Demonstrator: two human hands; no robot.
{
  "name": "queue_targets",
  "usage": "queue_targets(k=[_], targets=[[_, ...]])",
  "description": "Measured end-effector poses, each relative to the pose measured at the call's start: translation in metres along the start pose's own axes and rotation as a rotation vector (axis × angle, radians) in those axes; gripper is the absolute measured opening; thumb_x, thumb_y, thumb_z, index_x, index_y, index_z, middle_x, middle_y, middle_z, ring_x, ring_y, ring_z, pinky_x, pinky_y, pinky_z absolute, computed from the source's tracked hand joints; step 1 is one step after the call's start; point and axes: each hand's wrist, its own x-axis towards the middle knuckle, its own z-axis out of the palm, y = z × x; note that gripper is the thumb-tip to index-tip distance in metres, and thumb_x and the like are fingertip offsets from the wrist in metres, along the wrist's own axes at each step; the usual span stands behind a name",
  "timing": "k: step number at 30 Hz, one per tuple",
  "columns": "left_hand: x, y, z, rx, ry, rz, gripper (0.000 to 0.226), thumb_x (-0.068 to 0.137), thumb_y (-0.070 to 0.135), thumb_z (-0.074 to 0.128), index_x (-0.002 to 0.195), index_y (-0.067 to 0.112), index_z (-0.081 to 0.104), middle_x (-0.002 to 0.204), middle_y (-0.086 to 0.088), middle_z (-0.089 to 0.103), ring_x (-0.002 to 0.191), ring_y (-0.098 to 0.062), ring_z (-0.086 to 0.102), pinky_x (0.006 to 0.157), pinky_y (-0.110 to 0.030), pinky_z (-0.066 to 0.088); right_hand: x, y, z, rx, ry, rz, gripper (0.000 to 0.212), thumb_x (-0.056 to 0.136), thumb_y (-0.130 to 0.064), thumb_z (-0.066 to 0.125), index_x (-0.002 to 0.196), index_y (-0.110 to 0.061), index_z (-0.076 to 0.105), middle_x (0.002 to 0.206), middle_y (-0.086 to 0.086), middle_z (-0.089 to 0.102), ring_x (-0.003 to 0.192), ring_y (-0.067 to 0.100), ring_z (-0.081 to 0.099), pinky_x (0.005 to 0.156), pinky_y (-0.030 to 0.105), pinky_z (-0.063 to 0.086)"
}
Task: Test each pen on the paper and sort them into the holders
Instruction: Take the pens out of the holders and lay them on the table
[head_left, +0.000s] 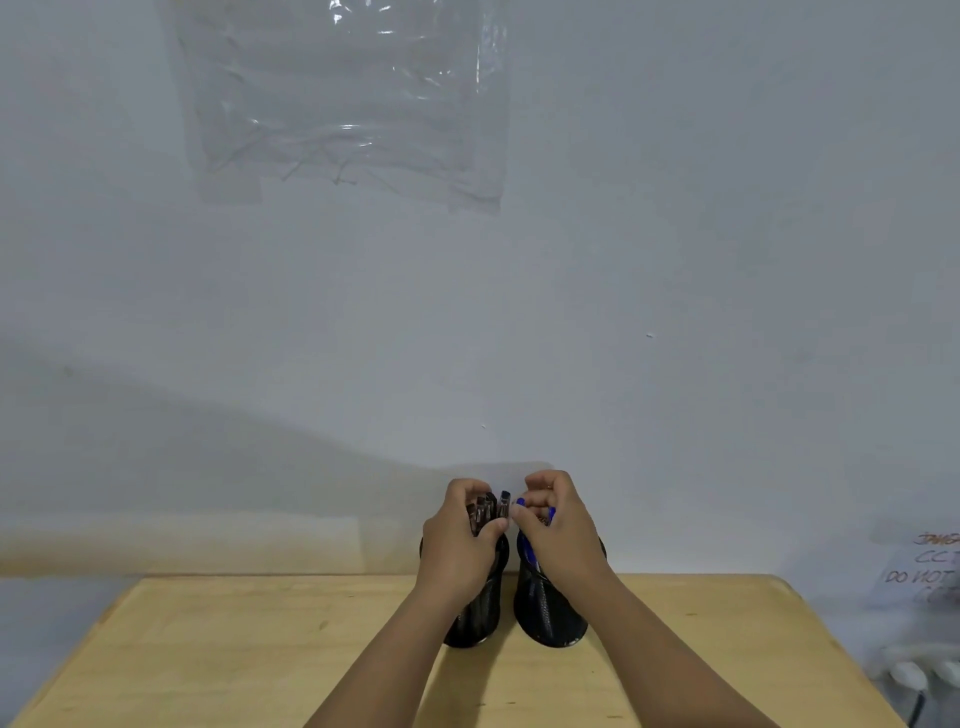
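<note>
Left hand (460, 538), right hand (558, 525) around pens (485, 509)

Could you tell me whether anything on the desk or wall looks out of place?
Nothing on the wooden table looks spilled or askew. The odd bit is the crumpled clear plastic sheet taped to the wall, wrinkled and holding nothing.

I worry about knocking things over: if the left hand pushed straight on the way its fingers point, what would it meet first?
The left hand already grips the dark pens in the left holder. Just beyond lie the right hand and its blue pens, though the depth is unclear.
</note>
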Motion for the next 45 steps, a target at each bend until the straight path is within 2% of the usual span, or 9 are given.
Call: queue_targets(k=[4, 10, 15, 21, 26, 31, 37, 42, 45], targets=[[0.002, 0.001, 0.002, 0.023, -0.050, 0.017, 0.031, 0.088, 0.017, 0.057, 0.116, 0.020, 0.045, 0.102, 0.006, 0.056, 0.094, -0.014, 0.053, 0.079, -0.023, 0.038, 0.002, 0.003, 0.001, 0.009, -0.013, 0.004, 0.021, 0.093, -0.013, 0.052, 0.111, -0.021, 0.047, 0.098, -0.005, 0.059, 0.096, 0.010, 0.057, 0.073, 0.009, 0.039], [0.003, 0.002, -0.001, -0.032, -0.015, 0.071, 0.025, 0.091, 0.010, 0.048, 0.111, 0.023, 0.052, 0.100, 0.005, 0.061, 0.095, -0.015, 0.056, 0.080, -0.025, 0.041, 0.001, 0.000, -0.002, -0.003, -0.029, 0.004, 0.016, 0.096, -0.012, 0.045, 0.105, -0.023, 0.053, 0.104, -0.003, 0.060, 0.099, 0.010, 0.057, 0.071, 0.003, 0.039], [-0.001, 0.006, -0.010, -0.170, 0.021, 0.098, 0.022, 0.091, 0.009, 0.048, 0.095, 0.031, 0.053, 0.089, 0.012, 0.062, 0.087, -0.006, 0.058, 0.071, -0.013, 0.044, 0.000, -0.011, -0.009, -0.007, 0.009, -0.014, 0.016, 0.097, -0.012, 0.042, 0.098, -0.023, 0.053, 0.102, 0.005, 0.064, 0.072, -0.002, 0.055, 0.063, 0.010, 0.039], [-0.011, 0.031, -0.022, -0.294, 0.036, 0.122, 0.026, 0.092, 0.005, 0.046, 0.095, 0.029, 0.055, 0.097, 0.014, 0.068, 0.097, -0.003, 0.061, 0.080, -0.019, 0.046, -0.005, -0.046, -0.027, 0.039, 0.095, -0.099, 0.013, 0.096, -0.007, 0.042, 0.097, -0.014, 0.052, 0.088, -0.005, 0.061, 0.076, 0.000, 0.058, 0.066, 0.003, 0.042], [-0.029, 0.071, -0.047, -0.351, 0.109, 0.252, 0.024, 0.091, 0.002, 0.046, 0.097, 0.023, 0.055, 0.092, 0.013, 0.066, 0.094, -0.001, 0.059, 0.079, -0.008, 0.044, -0.022, -0.093, -0.047, 0.126, 0.185, -0.183, 0.013, 0.096, -0.004, 0.042, 0.094, -0.015, 0.050, 0.083, -0.003, 0.059, 0.075, 0.009, 0.056, 0.078, 0.025, 0.046], [-0.064, 0.096, -0.072, -0.487, 0.232, 0.314, 0.031, 0.091, 0.001, 0.044, 0.092, 0.030, 0.053, 0.092, 0.008, 0.064, 0.094, -0.009, 0.059, 0.086, -0.021, 0.046, -0.065, -0.128, -0.061, 0.315, 0.250, -0.211, 0.013, 0.097, -0.007, 0.042, 0.094, -0.015, 0.051, 0.085, -0.002, 0.060, 0.074, 0.010, 0.057, 0.075, 0.019, 0.050], [-0.113, 0.036, -0.063, -0.733, 0.349, 0.103, 0.043, 0.094, 0.000, 0.039, 0.102, 0.040, 0.052, 0.090, 0.003, 0.063, 0.086, -0.007, 0.059, 0.078, -0.016, 0.046, -0.119, -0.073, -0.042, 0.631, 0.353, 0.024, 0.017, 0.097, -0.004, 0.042, 0.090, -0.014, 0.052, 0.079, 0.002, 0.058, 0.067, 0.012, 0.054, 0.060, 0.015, 0.049], [-0.136, -0.031, -0.042, -0.793, 0.441, -0.219, 0.037, 0.095, 0.002, 0.040, 0.102, 0.035, 0.053, 0.094, -0.003, 0.063, 0.097, -0.020, 0.058, 0.089, -0.033, 0.046, -0.132, -0.010, -0.021, 0.734, 0.447, 0.324, 0.014, 0.097, -0.002, 0.042, 0.098, -0.008, 0.055, 0.080, 0.005, 0.055, 0.070, 0.013, 0.053, 0.067, 0.021, 0.047], [-0.135, -0.049, -0.035, -0.842, 0.454, -0.363, 0.027, 0.095, 0.005, 0.042, 0.112, 0.025, 0.047, 0.094, -0.001, 0.063, 0.100, -0.021, 0.057, 0.075, -0.028, 0.049, -0.128, 0.013, -0.015, 0.753, 0.477, 0.438, 0.012, 0.095, -0.002, 0.045, 0.102, -0.007, 0.055, 0.081, 0.006, 0.056, 0.072, 0.013, 0.054, 0.067, 0.023, 0.048]])
